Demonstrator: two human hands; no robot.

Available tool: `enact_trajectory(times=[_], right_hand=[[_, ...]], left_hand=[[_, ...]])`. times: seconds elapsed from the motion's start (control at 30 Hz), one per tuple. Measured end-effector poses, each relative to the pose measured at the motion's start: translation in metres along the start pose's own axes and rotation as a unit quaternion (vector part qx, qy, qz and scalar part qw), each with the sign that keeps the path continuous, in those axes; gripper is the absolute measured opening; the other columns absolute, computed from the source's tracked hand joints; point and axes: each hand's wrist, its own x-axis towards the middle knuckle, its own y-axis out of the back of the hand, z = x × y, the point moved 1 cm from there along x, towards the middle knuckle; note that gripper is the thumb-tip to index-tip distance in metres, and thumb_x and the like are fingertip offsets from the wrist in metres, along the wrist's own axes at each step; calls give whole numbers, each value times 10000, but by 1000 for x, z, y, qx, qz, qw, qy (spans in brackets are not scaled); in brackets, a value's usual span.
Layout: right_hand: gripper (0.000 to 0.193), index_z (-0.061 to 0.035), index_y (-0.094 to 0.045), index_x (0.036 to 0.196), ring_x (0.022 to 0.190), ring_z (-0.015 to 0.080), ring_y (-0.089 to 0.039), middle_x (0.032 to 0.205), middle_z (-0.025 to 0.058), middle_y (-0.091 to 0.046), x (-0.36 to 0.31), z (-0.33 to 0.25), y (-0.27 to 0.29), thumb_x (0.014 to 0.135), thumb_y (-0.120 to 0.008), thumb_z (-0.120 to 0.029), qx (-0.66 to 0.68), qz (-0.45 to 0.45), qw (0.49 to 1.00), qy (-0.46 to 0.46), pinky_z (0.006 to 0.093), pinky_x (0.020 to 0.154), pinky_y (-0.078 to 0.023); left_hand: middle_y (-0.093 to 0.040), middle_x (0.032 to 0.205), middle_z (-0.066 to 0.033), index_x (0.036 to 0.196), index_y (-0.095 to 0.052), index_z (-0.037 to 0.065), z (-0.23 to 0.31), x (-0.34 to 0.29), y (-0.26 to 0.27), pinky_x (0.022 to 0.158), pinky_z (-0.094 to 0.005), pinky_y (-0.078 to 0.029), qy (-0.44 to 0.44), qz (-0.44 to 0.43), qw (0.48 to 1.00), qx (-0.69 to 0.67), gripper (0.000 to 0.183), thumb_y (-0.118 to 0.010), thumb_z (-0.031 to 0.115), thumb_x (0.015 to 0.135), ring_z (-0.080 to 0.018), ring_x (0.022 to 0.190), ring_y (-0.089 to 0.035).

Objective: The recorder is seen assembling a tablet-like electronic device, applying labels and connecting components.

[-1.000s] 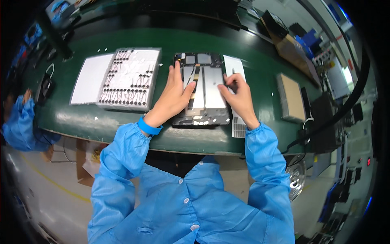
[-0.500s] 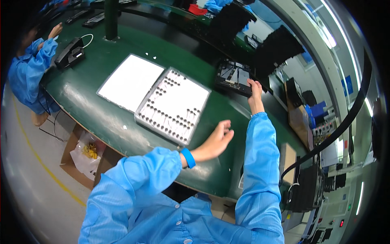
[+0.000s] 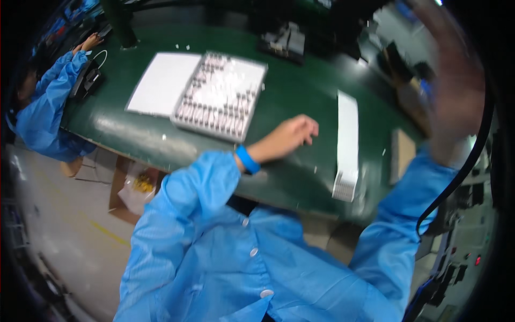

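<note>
My left hand (image 3: 289,138), with a blue band at the wrist, hovers over the green table, right of a shallow tray (image 3: 241,80). Its fingers are loosely curled and I see nothing in them. Rows of small dark parts with thin wires fill much of the tray's white bed. A flat white panel (image 3: 158,83) adjoins the tray's left side. My right hand (image 3: 456,86) is raised at the far right, close to the camera and smeared by motion; its fingers cannot be made out. A long white strip (image 3: 347,134) with a printed lower end lies between the hands.
A black device (image 3: 284,42) with a lighter inside sits at the table's far side. A co-worker in a blue sleeve (image 3: 40,126) is at the left, beside a black box-shaped device (image 3: 86,80). A cardboard box (image 3: 120,193) stands below the table edge. A black cable hangs at right.
My right hand has left the black device and swung right and up towards the camera. My left hand's fingers have curled more. The view has shifted, and the white strip now shows fully.
</note>
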Motion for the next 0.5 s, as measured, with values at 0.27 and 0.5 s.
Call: enact_trajectory(times=[0.27,0.5], right_hand=[[588,-57,-529,1352,1092,285,-608,1295,149,-604,-79,-85,102,943,-532,-480,33,-147,978,141,420,964,-463],[556,-23,-544,1327,1111,252,-600,1289,136,-607,-56,-240,111,885,-613,-353,-56,-106,967,224,387,970,-468]], left_hand=[[-683,1160,-99,1243,-601,1,22,-9,10,834,-273,-521,30,37,994,99,305,-496,223,1062,-138,930,-657],[-674,1146,-56,1238,-597,30,17,-39,9,832,-252,-509,61,70,988,120,248,-524,165,1043,-109,900,-622]])
